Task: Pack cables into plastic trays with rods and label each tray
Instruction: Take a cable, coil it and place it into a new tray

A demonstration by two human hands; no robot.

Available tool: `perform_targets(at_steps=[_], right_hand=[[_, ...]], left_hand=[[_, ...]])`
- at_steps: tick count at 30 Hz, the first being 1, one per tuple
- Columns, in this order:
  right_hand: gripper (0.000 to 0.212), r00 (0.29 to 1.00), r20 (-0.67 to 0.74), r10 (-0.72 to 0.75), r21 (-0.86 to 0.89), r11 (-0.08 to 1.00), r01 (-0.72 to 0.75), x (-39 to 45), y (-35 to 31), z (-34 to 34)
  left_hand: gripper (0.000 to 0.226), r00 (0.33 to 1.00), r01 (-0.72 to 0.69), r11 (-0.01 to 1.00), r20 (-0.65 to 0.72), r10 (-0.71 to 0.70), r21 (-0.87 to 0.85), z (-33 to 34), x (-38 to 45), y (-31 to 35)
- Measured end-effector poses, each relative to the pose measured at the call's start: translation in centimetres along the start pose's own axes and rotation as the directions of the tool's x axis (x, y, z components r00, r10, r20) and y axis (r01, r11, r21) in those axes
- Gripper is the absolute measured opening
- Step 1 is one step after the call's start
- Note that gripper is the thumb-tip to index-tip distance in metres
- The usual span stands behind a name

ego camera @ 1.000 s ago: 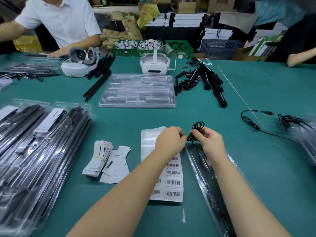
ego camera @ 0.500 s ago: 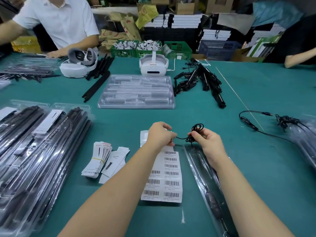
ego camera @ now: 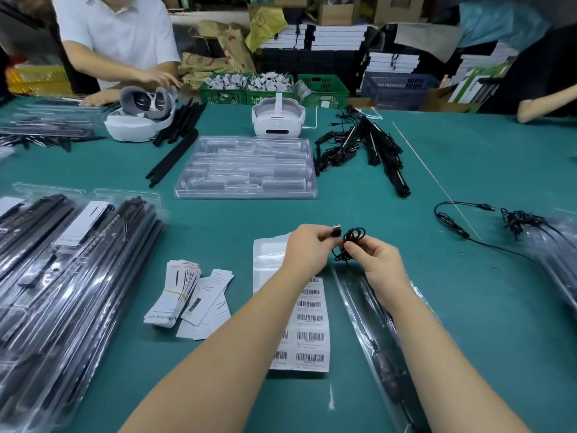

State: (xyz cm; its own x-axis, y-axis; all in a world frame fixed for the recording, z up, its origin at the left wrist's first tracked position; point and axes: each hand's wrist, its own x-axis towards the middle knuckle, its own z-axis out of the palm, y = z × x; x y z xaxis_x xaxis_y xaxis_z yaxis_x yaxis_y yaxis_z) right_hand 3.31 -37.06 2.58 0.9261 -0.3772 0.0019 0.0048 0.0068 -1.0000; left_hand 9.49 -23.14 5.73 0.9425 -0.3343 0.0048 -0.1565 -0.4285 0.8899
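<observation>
packed trays [ego camera: 62,270]: stacked along the left edge of the green surface [ego camera: 468,170], clear plastic over black rods, white labels on two of them.
label cards [ego camera: 179,292]: a banded bundle fanned beside the packed trays, with loose cards [ego camera: 212,304] just to its right.
far left: a person in a white shirt [ego camera: 118,29] reaches over a grey-padded headset [ego camera: 139,120]; loose black rods [ego camera: 175,142] lie beside it.
empty trays [ego camera: 246,168]: a clear stack in the middle of the surface, past the hands; a white headset [ego camera: 278,118] stands behind it.
barcode sheet [ego camera: 309,326]: lies flat near the front edge, partly under the left forearm.
left hand [ego camera: 307,248]: grip pinching the cable's plug [ego camera: 336,230], raised above the sheet's top end.
cable [ego camera: 352,242]: a small black coil held up between both hands, off the surface.
right hand [ego camera: 379,260]: grip pinching the coil itself, fingers curled around it.
open tray [ego camera: 374,335]: a long clear tray with a black rod inside, running under the right forearm toward the front edge.
rod-and-cable pile [ego camera: 368,148]: black, right of the empty trays.
loose cables [ego camera: 462,223]: near the right edge, one trailing into a blurred plastic pack [ego camera: 559,245].
</observation>
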Motion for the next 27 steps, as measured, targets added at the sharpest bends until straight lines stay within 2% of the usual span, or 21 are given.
perform_targets(at_steps=[5,7,9,11,17,21,24,27], right_hand=[[0.012,0.996,-0.094,0.000,-0.007,1.000,-0.001,-0.2,0.0,0.2],[0.010,0.991,-0.130,-0.009,-0.010,1.000,0.007,-0.2,0.0,0.3],[0.010,0.990,-0.136,-0.023,-0.031,0.999,0.019,-0.3,0.0,0.5],[0.011,0.991,-0.128,-0.043,-0.075,0.997,0.034,-0.4,0.0,0.5],[0.021,0.990,-0.120,-0.075,-0.279,0.959,0.039,-0.5,0.1,0.6],[0.022,0.995,-0.093,-0.031,-0.206,0.979,0.011,-0.6,-0.9,0.7],[0.018,0.998,-0.059,0.001,-0.250,0.968,-0.016,-0.7,-1.4,0.3],[0.022,0.999,0.037,-0.007,-0.303,0.953,0.018,-1.2,-2.1,-0.3]], left_hand=[[0.030,0.993,-0.043,0.991,0.113,0.029,0.125,0.4,-0.4,0.4],[0.040,0.982,-0.051,0.995,0.186,0.033,0.091,0.1,-0.6,0.3],[0.039,0.964,-0.055,0.997,0.262,0.041,0.047,-0.3,-0.8,0.2],[0.028,0.953,-0.083,0.995,0.296,0.063,0.053,-0.5,-0.7,-0.1],[0.018,0.965,-0.133,0.985,0.239,0.104,0.107,-0.5,0.2,-0.1],[0.014,0.966,-0.142,0.983,0.234,0.112,0.116,-0.4,0.9,0.3],[0.012,0.958,-0.170,0.981,0.249,0.141,0.096,-0.5,1.0,0.4],[0.013,0.947,-0.218,0.972,0.258,0.189,0.089,-0.4,0.9,0.1]])
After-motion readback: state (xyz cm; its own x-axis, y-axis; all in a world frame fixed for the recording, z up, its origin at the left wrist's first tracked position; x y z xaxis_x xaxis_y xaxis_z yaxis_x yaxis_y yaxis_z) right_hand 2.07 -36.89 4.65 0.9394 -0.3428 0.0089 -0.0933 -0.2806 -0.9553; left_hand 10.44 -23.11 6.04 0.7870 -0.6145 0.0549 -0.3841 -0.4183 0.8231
